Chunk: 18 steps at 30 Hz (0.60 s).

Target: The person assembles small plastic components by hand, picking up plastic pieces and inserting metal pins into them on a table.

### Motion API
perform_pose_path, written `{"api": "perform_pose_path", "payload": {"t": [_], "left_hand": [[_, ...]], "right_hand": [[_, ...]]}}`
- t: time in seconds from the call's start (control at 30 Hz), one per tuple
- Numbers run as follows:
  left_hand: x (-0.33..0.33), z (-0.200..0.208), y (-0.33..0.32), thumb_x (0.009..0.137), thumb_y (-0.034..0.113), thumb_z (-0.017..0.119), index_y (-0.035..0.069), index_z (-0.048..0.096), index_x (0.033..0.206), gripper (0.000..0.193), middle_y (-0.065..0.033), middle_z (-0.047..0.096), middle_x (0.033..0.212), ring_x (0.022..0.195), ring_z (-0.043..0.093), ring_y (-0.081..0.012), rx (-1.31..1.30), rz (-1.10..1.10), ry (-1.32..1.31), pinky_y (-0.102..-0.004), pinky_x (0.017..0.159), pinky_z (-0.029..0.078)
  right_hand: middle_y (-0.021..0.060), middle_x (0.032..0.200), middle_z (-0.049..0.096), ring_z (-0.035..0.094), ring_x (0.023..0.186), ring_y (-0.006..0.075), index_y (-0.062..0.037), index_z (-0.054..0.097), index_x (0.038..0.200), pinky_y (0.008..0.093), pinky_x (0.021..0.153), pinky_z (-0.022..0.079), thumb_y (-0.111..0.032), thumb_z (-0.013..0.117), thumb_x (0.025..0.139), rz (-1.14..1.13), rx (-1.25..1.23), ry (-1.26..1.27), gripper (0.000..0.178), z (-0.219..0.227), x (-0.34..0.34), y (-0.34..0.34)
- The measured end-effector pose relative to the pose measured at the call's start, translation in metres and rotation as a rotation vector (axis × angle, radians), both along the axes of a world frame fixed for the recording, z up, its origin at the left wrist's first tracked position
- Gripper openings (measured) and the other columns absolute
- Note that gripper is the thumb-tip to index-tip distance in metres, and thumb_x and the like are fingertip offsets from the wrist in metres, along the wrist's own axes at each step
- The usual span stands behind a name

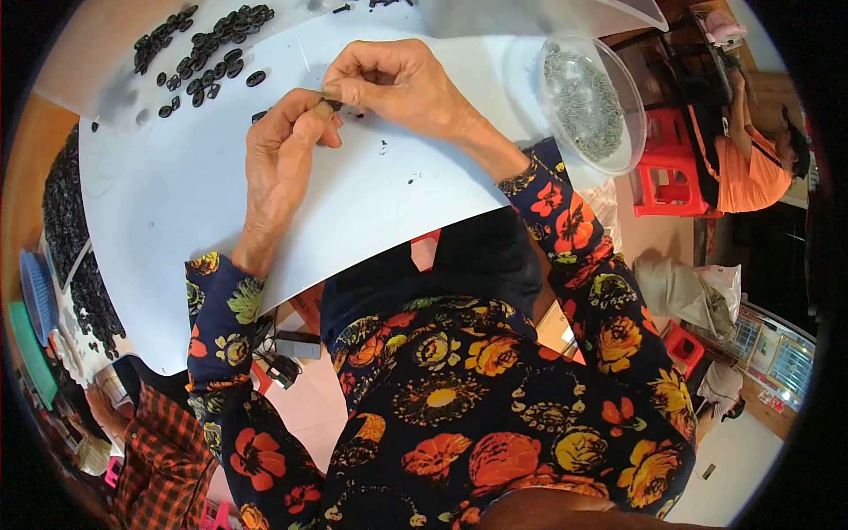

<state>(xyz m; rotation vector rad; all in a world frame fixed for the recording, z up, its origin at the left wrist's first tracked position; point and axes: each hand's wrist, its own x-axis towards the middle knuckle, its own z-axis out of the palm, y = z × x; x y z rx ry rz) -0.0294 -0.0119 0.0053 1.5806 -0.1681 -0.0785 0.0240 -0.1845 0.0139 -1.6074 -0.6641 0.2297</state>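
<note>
Above the white tabletop [194,230], my two hands meet at their fingertips around a small black part [334,104]. My left hand [281,146] pinches it between thumb and fingers. From the right, my right hand [397,88] closes its thumb and forefinger at the same spot; whether it grips the black part or a tiny piece at it is hidden. One black oval piece [257,117] lies right beside my left hand. Farther off to the left are several loose black oval pieces [208,79], some with open centres.
A clear round tub [631,132] holding thin metal pins [583,102] stands at the right. Left of the tabletop spreads a large heap of black parts [66,212], near a blue basket [37,291]. People sit on both sides, one near a red stool [662,168].
</note>
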Motion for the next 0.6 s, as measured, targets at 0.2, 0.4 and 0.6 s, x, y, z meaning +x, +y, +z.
{"api": "perform_pose_path", "payload": {"t": [0.2, 0.4, 0.6], "left_hand": [[0.001, 0.001, -0.002, 0.092, 0.013, 0.05, -0.001, 0.058, 0.084, 0.018, -0.0033, 0.057, 0.07, 0.073, 0.053, -0.0102, 0.027, 0.003, -0.06, -0.0248, 0.073, 0.043], [0.0, -0.003, -0.004, 0.092, 0.013, 0.05, 0.0, 0.058, 0.083, 0.018, -0.0027, 0.057, 0.07, 0.073, 0.054, -0.0108, -0.091, 0.033, -0.042, -0.0247, 0.072, 0.044], [0.006, -0.004, 0.012, 0.091, 0.011, 0.054, -0.002, 0.061, 0.091, 0.015, -0.0041, 0.061, 0.078, 0.071, 0.055, -0.0105, 0.12, 0.051, -0.158, -0.0234, 0.069, 0.044]], "right_hand": [[0.0035, 0.066, 0.061, 0.056, 0.061, 0.0062, 0.0025, 0.062, 0.078, 0.021, 0.051, 0.043, -0.01, 0.064, 0.085, -0.046, 0.079, 0.015, 0.014, 0.002, -0.003, 0.004], [0.0036, 0.071, 0.062, 0.059, 0.064, 0.0078, 0.0026, 0.06, 0.081, 0.0212, 0.056, 0.046, -0.008, 0.063, 0.086, -0.054, 0.18, 0.131, 0.012, 0.003, -0.009, 0.008], [0.0019, 0.071, 0.061, 0.057, 0.065, 0.006, 0.0014, 0.06, 0.084, 0.0207, 0.058, 0.046, -0.005, 0.064, 0.084, -0.065, 0.066, 0.047, 0.008, -0.004, -0.002, 0.002]]}}
